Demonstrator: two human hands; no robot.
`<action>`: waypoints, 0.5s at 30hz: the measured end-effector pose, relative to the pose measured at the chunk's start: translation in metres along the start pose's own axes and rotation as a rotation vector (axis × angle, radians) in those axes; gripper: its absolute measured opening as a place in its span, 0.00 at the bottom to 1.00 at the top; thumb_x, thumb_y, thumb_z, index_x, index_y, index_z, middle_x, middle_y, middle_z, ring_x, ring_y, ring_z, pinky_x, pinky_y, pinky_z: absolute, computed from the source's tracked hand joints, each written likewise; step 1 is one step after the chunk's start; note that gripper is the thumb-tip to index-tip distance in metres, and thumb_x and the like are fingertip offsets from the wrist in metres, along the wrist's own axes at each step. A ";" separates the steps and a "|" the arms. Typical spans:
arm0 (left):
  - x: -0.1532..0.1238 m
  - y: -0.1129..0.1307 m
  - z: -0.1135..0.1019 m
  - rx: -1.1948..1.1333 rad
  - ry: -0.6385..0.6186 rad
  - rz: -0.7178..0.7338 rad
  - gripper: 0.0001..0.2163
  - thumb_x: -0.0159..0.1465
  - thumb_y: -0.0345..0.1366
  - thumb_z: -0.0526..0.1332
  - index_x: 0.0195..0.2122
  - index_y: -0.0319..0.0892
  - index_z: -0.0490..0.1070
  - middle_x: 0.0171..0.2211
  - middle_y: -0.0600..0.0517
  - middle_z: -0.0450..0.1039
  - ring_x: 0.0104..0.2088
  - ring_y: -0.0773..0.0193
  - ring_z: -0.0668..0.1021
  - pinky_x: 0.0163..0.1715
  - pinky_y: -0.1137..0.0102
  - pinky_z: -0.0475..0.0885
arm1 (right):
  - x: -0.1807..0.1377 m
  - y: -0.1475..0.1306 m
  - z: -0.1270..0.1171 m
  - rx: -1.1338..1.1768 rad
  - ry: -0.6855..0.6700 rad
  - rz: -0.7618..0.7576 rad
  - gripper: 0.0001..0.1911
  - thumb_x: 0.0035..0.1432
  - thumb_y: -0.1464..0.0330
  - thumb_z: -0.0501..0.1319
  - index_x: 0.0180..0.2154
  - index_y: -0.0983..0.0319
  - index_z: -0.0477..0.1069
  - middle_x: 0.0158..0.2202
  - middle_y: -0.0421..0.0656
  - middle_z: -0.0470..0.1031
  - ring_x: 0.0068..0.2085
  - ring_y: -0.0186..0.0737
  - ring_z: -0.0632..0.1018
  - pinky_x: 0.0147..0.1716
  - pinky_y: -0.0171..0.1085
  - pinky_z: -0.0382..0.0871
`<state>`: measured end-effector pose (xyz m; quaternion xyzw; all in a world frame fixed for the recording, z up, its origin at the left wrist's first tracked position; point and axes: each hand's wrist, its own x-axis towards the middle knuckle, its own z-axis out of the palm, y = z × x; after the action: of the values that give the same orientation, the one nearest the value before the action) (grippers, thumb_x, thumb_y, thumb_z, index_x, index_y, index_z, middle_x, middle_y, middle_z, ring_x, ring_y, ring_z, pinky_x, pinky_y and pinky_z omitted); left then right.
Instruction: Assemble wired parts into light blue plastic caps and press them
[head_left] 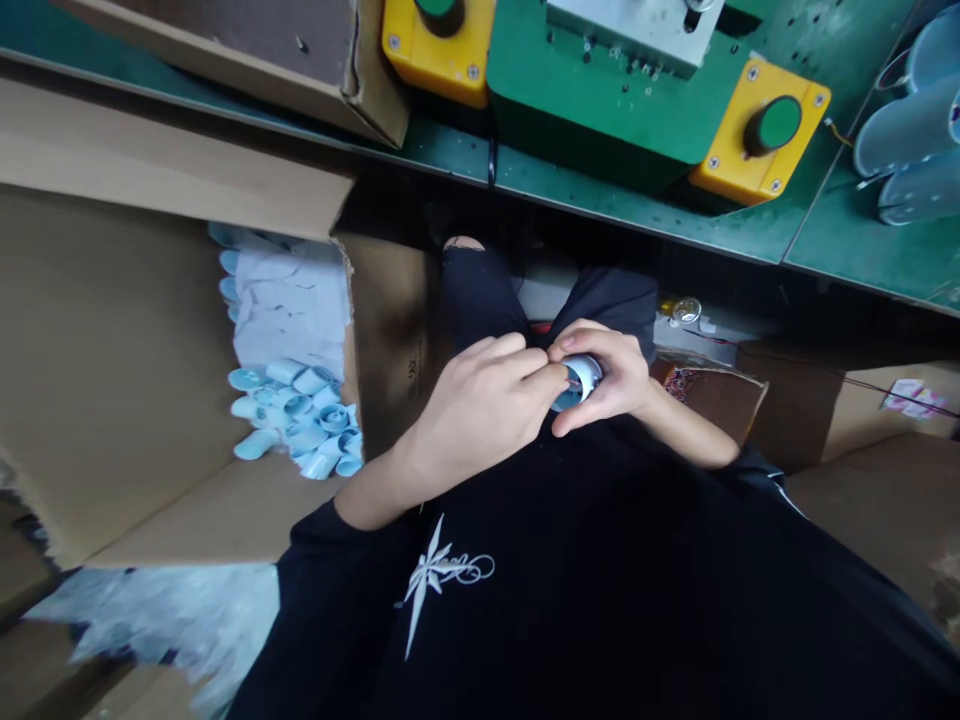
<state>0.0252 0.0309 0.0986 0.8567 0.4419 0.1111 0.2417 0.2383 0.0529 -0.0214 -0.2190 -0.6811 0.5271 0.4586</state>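
My right hand (619, 375) is curled around a small light-blue hollow plastic tube piece (590, 370), its open end facing my left hand. The fingers of my left hand (491, 395) are pinched together at that opening, with the fingertips partly inside it. A thin reddish bit shows by the fingertips, but what they grip is hidden. Both hands are above my lap, in front of my dark shirt.
On my left, a cardboard box (112, 370) holds several light-blue plastic pieces (300, 410) and white sheets (289, 300). Ahead, a green bench (600, 215) carries a machine base (585, 120) between two yellow button boxes (765, 130). Larger blue cylinders (911, 130) lie at right.
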 end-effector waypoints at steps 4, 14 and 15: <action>-0.003 -0.006 -0.003 -0.133 0.128 -0.118 0.10 0.76 0.32 0.58 0.41 0.41 0.79 0.40 0.49 0.79 0.38 0.61 0.77 0.41 0.65 0.75 | -0.004 -0.009 -0.001 0.485 -0.121 0.363 0.32 0.61 0.56 0.77 0.59 0.61 0.69 0.43 0.42 0.81 0.43 0.34 0.83 0.45 0.33 0.78; -0.015 -0.021 0.026 -0.080 -0.062 -0.002 0.11 0.77 0.31 0.59 0.37 0.40 0.78 0.32 0.51 0.78 0.33 0.62 0.77 0.37 0.66 0.74 | -0.021 -0.023 0.006 0.619 -0.336 0.673 0.23 0.77 0.55 0.60 0.38 0.68 0.80 0.34 0.44 0.81 0.34 0.29 0.79 0.36 0.29 0.73; -0.016 -0.023 0.025 -0.139 -0.065 0.007 0.11 0.77 0.32 0.60 0.37 0.40 0.79 0.32 0.52 0.79 0.32 0.62 0.78 0.37 0.67 0.75 | -0.022 -0.022 0.004 0.678 -0.373 0.700 0.23 0.77 0.54 0.61 0.38 0.68 0.80 0.34 0.45 0.82 0.34 0.31 0.80 0.37 0.29 0.74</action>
<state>0.0104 0.0215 0.0655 0.8427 0.4219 0.1143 0.3144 0.2496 0.0261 -0.0100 -0.1752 -0.4282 0.8699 0.1708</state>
